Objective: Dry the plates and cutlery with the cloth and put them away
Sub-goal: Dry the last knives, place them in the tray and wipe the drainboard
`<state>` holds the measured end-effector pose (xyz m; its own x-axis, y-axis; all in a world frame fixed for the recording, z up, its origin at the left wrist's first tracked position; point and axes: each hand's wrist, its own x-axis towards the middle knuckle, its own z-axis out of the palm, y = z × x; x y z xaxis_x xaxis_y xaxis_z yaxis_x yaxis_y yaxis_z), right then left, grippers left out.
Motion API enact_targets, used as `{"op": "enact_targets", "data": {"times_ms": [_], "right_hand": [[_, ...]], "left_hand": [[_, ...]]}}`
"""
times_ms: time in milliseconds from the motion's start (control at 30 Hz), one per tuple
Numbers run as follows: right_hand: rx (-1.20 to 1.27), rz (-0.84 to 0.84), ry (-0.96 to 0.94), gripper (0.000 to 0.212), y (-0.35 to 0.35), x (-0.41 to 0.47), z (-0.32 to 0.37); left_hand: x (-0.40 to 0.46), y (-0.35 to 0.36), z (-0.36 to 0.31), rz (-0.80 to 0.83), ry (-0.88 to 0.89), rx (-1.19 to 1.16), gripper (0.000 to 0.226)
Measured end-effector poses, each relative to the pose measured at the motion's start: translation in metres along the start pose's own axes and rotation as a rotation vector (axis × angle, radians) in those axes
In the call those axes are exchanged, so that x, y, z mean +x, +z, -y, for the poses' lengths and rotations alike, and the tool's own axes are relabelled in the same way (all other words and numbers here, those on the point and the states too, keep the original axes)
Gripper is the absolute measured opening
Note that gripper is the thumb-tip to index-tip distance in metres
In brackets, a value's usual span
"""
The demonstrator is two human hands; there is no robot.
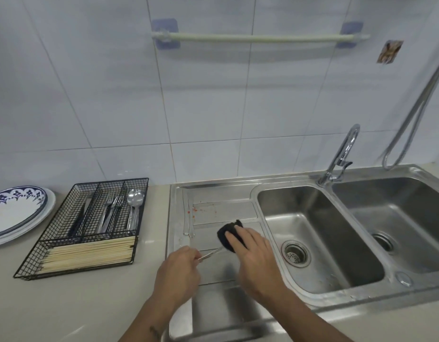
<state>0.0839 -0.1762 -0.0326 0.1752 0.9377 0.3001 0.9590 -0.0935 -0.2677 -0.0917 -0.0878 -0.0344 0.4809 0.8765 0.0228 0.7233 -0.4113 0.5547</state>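
Cutlery piece (211, 254) is being held over the sink's draining board (228, 213), w/ left hand (179, 270) pinching the handle end while right hand (253, 255) is wrapping the dark cloth (224, 236) round the other end, fingers curled over it, prob. so the wet part gets rubbed while the grip stays dry.

Largest first, all relative to the sink (312, 243): table (78, 304) is carrying everything to its left. Stacked plates (16, 213) are sitting far left of it, likely already dried & parked. Wire organiser (87, 225) is lying between plates & sink, close enough for quick drop-offs; knives, forks, spoons (134, 198) are standing in its back slots, chopsticks (90, 254) filling the front one. Two more pieces (189, 218) seem to be waiting on the board's left edge.

Hard to make out: whether the held piece is a fork, spoon or knife, since cloth is covering its head. Plates are being cut off by frame edge; count unclear.
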Motion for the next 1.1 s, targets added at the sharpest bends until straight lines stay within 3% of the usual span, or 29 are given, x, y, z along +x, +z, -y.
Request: {"op": "enact_targets", "data": {"times_ms": [100, 233, 333, 400, 533, 700, 767, 867, 967, 1100], "right_hand": [[-0.036, 0.044, -0.108, 0.080, 0.010, -0.011, 0.015], [-0.011, 0.062, 0.047, 0.087, 0.013, -0.021, 0.006], [-0.010, 0.047, -0.033, 0.089, 0.007, -0.025, 0.012], [-0.024, 0.041, -0.041, 0.087, 0.008, -0.027, 0.010], [-0.018, 0.037, 0.135, 0.082, 0.002, -0.029, -0.002], [-0.054, 0.052, -0.011, 0.085, 0.004, -0.035, 0.007], [-0.058, 0.051, 0.024, 0.085, 0.005, -0.036, 0.006], [-0.052, 0.009, 0.133, 0.083, -0.006, -0.031, 0.003], [-0.053, -0.046, 0.094, 0.083, -0.014, -0.022, 0.009], [0.009, -0.083, 0.094, 0.083, -0.013, -0.015, 0.025]], "left_hand": [[-0.003, -0.008, -0.006, -0.020, -0.034, -0.050, 0.020], [-0.008, -0.012, -0.005, 0.023, -0.091, -0.039, 0.020], [-0.012, -0.012, -0.005, 0.061, -0.064, -0.127, 0.018], [-0.014, -0.011, -0.006, 0.106, -0.039, -0.182, 0.018], [-0.015, -0.010, 0.003, 0.231, -0.082, -0.245, 0.020], [-0.016, -0.012, 0.003, 0.417, -0.111, -0.394, 0.028], [-0.016, -0.011, 0.001, 0.442, -0.144, -0.411, 0.029], [-0.021, -0.006, -0.001, 0.374, -0.289, -0.471, 0.030], [-0.020, -0.004, -0.009, 0.202, -0.477, -0.762, 0.025], [-0.008, -0.013, -0.023, 0.048, -0.515, -0.927, 0.021]]}}
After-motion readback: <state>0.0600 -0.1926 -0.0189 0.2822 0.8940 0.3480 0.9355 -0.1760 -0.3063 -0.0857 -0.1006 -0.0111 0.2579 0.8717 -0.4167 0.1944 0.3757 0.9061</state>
